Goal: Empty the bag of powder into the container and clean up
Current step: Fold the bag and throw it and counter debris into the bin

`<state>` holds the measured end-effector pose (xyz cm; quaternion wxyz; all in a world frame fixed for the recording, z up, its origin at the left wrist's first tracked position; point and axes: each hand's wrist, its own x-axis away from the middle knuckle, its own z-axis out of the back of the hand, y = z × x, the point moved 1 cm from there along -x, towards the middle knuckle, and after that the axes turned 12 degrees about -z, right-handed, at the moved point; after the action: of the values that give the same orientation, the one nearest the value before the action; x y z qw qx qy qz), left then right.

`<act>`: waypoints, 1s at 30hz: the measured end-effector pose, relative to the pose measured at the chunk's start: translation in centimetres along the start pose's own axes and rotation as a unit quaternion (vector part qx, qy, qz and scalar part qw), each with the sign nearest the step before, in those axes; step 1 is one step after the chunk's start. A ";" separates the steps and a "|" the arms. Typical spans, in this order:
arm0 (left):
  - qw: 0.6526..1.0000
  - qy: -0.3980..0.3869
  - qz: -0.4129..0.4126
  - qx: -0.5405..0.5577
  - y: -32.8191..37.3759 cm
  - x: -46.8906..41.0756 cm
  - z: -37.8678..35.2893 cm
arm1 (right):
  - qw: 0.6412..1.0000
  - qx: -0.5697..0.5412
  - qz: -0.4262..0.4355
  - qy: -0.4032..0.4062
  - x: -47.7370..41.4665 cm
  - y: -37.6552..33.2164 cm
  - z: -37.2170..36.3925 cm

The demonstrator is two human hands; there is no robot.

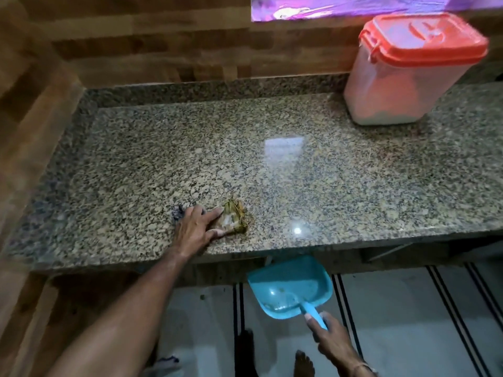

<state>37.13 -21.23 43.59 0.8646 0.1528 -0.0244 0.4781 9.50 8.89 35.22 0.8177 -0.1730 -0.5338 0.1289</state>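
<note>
Cleanup looked to be the step in hand. The left hand (194,229) lay flat on the table (272,159) near its front edge, fingers spread and straight, gripping nothing. It pressed on a dark cloth (178,212) that showed just behind the knuckles. At its fingertips sat a small pile (235,217) of strawy yellow-green scraps with a whitish patch in it. Whether the bag was part of that pile could not be told.

Below the table edge and to the right of that hand hung a blue pan (288,284). The right hand (330,341) was wrapped round its handle, with one finger laid along it.

The pan's mouth sat to the right of the pile, not under it. A straight pull to the edge would probably have dropped the scraps onto the floor (394,322). A quick sweep could have smeared fine dust across the speckled stone, where it would be hard to spot.

Far beyond the right hand, at the back of the table, stood the container (402,85). It was cloudy-walled with its red lid (424,36) on, and white powder (381,119) lay low inside it.
</note>
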 end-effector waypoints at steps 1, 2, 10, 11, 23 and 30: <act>1.000 -0.003 -0.025 0.008 -0.7 -0.2 0.1 | 1.000 -0.005 -0.009 0.007 0.0 0.0 -0.6; 0.999 -0.008 -0.047 0.023 -1.4 -0.5 0.1 | 1.000 -0.012 -0.015 0.016 0.0 0.0 -1.1; 0.991 0.078 -0.051 0.096 -1.3 -2.8 -0.8 | 0.995 -0.094 -0.020 0.016 1.6 -0.7 -3.3; 0.986 0.104 0.000 0.128 -0.5 -3.4 -0.8 | 0.995 -0.102 -0.012 0.017 1.8 -0.9 -3.2; 0.988 0.095 0.016 0.120 11.8 -5.9 -3.8 | 0.988 -0.154 0.031 0.001 1.4 -0.5 -0.1; 0.995 0.057 -0.069 0.053 16.1 -6.4 -4.7 | 0.979 -0.201 -0.015 -0.035 -1.7 -0.7 1.5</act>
<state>19.77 -17.16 41.79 0.8862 0.1726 0.0609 0.4257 7.43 7.81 34.64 0.7486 -0.3213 -0.5798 0.0130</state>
